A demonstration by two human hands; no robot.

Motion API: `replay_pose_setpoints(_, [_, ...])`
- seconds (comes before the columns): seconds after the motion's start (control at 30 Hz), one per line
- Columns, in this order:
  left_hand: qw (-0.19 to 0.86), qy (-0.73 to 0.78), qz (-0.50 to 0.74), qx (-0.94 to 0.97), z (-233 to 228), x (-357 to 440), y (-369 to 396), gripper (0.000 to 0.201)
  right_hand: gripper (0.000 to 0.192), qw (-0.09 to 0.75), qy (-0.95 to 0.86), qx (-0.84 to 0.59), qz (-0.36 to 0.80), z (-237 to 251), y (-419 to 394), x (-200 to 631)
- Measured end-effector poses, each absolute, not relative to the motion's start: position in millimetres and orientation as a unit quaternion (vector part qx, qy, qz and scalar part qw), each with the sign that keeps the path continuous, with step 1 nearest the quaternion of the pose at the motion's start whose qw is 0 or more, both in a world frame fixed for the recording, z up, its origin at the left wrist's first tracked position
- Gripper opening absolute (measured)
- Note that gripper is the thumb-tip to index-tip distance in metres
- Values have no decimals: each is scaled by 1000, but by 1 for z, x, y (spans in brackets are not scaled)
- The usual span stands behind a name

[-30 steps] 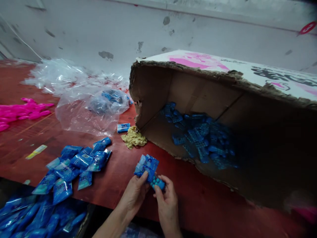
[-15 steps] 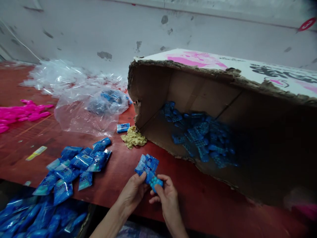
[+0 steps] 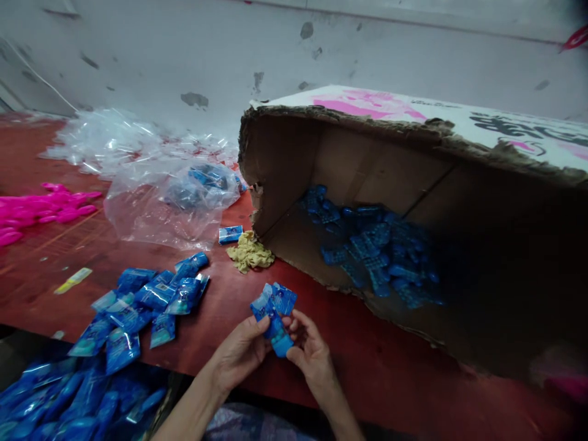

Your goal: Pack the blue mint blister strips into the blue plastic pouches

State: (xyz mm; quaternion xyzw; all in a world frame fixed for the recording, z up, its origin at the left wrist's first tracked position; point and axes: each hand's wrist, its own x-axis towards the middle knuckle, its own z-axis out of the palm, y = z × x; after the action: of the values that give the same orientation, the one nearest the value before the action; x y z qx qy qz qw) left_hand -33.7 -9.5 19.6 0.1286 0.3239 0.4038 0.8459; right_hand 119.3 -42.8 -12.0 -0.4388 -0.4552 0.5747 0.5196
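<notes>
Both hands meet just above the red table's (image 3: 367, 361) near edge. My left hand (image 3: 241, 351) pinches a small blue packet (image 3: 274, 309) from the left, and my right hand (image 3: 311, 354) grips the same packet's lower end. The packet's top fans open above my fingers. A pile of filled blue packets (image 3: 147, 300) lies on the table to the left of my hands. A large torn cardboard box (image 3: 413, 184) lies on its side to the right, with many loose blue pieces (image 3: 372, 245) inside.
Clear plastic bags (image 3: 165, 202) are heaped at the back left, one with blue items inside. Pink plastic pieces (image 3: 41, 208) lie at the far left. A crumpled yellowish wad (image 3: 250, 252) sits by the box's corner. More blue packets (image 3: 59, 401) fill a container below the table edge.
My right hand has shifted up along the packet, and the light-blue beads seen at its lower end are now covered. The view has drifted slightly.
</notes>
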Motion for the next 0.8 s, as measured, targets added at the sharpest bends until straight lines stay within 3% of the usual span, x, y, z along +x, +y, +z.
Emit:
replay_pose_setpoints(0.13, [886,245,362,154,21,-35,-10,23,72,534,-446,-385,606,-13,-41,122])
replay_pose_setpoints(0.33, [907,198,330,173,24,-29,-13,25,68,481,-415,-320,703,10,-42,122])
replay_pose_setpoints(0.57, [901,228,336,154,27,-22,-21,22,59,491,-452,-336,664,12,-41,127])
replay_pose_setpoints(0.8, [859,270,421,108,30,-3,-38,20,52,530,-496,-456,516,-3,-53,119])
